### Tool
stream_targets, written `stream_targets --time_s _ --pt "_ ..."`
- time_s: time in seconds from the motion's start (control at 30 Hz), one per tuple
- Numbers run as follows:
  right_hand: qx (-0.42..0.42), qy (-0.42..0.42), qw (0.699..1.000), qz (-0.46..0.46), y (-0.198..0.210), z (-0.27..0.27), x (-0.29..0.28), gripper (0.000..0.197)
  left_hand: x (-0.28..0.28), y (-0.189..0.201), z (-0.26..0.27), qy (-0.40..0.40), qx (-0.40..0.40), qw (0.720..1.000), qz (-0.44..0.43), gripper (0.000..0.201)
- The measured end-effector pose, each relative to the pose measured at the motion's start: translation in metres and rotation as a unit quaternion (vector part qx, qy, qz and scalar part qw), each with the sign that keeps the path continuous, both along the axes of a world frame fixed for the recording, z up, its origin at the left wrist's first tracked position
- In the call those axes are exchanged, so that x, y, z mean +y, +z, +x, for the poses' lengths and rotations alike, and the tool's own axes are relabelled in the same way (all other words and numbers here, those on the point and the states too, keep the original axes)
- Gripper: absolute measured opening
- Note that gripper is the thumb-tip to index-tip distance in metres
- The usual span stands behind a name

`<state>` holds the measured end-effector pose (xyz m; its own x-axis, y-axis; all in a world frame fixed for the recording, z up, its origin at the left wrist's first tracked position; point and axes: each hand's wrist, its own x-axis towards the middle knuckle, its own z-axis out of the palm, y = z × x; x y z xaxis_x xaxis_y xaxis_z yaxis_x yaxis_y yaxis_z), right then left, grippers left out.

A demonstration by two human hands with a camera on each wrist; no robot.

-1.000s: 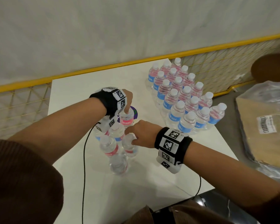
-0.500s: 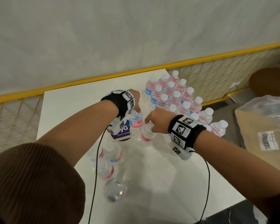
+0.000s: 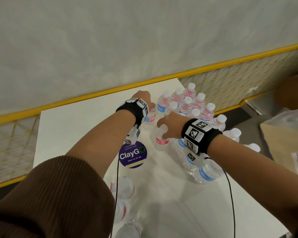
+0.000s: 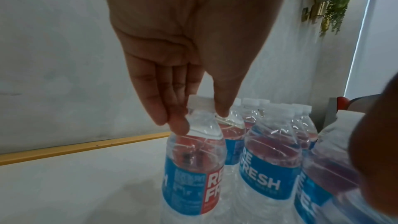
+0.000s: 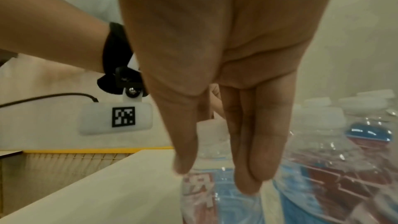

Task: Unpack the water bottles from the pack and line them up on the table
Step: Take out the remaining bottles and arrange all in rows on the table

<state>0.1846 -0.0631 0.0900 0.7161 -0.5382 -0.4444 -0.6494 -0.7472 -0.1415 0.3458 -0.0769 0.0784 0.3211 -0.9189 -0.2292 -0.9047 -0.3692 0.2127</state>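
Clear water bottles with blue and red labels stand grouped [image 3: 187, 103] at the far right of the white table [image 3: 76, 127]. My left hand [image 3: 150, 107] pinches the neck of an upright bottle [image 3: 150, 118] at the group's left edge; in the left wrist view, fingers and thumb of that hand [image 4: 198, 117] close under the white cap of this bottle [image 4: 193, 168]. My right hand [image 3: 162, 130] grips another upright bottle [image 3: 159, 140] by its top just in front of the group, and my right hand [image 5: 215, 175] covers its neck. I cannot tell whether either bottle touches the table.
More bottles in clear wrap [image 3: 124, 189] lie near the table's front, under my left forearm. A round purple sticker [image 3: 132, 154] marks the tabletop. A yellow mesh fence [image 3: 230, 79] runs behind the table. Cardboard under plastic [image 3: 286, 145] lies on the right.
Both hands lifted a bottle each from the pack near me and carried it away to the far group. The left bottle now stands at the group's left edge.
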Motion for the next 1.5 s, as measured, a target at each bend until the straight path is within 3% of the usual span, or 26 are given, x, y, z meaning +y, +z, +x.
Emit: stream_targets --time_s 0.23,0.43,0.57,0.67,0.77,0.83,0.97,1.1,1.23,1.27,1.33,1.4,1.5 --pt "-0.013 -0.003 0.999 -0.038 0.006 0.017 -0.016 0.040 -0.005 0.003 0.000 -0.080 0.033 0.995 0.043 0.041" --pt "-0.010 -0.036 0.998 -0.041 0.012 0.026 -0.021 0.048 0.000 0.004 0.010 -0.065 0.082 0.994 0.032 0.037" --pt "0.002 -0.069 0.996 -0.053 0.012 0.036 -0.022 0.024 0.000 0.002 0.011 -0.050 0.058 0.997 0.022 0.039" --pt "-0.002 -0.112 0.992 -0.063 0.006 0.036 -0.023 0.045 0.002 0.002 0.010 -0.052 0.051 0.997 0.016 0.037" --pt "0.000 -0.102 0.994 -0.047 0.007 0.034 -0.024 0.031 0.004 0.003 0.011 -0.064 0.064 0.996 0.008 0.030" --pt "-0.005 -0.094 0.995 -0.038 0.006 0.032 -0.024 0.044 0.004 0.007 0.014 -0.075 0.084 0.994 0.008 0.033" --pt "-0.025 -0.080 0.995 -0.060 0.003 0.035 -0.026 0.035 0.001 0.010 0.020 -0.084 0.075 0.994 0.007 0.032" --pt "-0.027 -0.117 0.990 -0.073 0.003 0.038 -0.028 0.029 -0.002 0.007 0.020 -0.084 0.074 0.994 0.003 0.030" --pt "-0.037 -0.115 0.991 -0.055 0.001 0.034 -0.032 0.037 -0.004 0.004 0.024 -0.081 0.071 0.994 -0.015 0.037" --pt "-0.044 -0.100 0.993 -0.050 0.000 0.033 -0.032 0.035 -0.005 0.003 0.025 -0.082 0.073 0.994 -0.017 0.039" --pt "-0.048 -0.089 0.993 -0.060 -0.004 0.030 -0.033 0.011 -0.007 0.002 0.027 -0.084 0.083 0.993 -0.014 0.040" --pt "-0.052 -0.103 0.990 -0.074 -0.010 0.030 -0.035 0.035 -0.010 0.003 0.027 -0.085 0.088 0.992 -0.011 0.040" --pt "-0.066 -0.122 0.989 -0.060 -0.013 0.033 -0.037 0.039 -0.013 0.004 0.025 -0.085 0.087 0.992 -0.014 0.038"
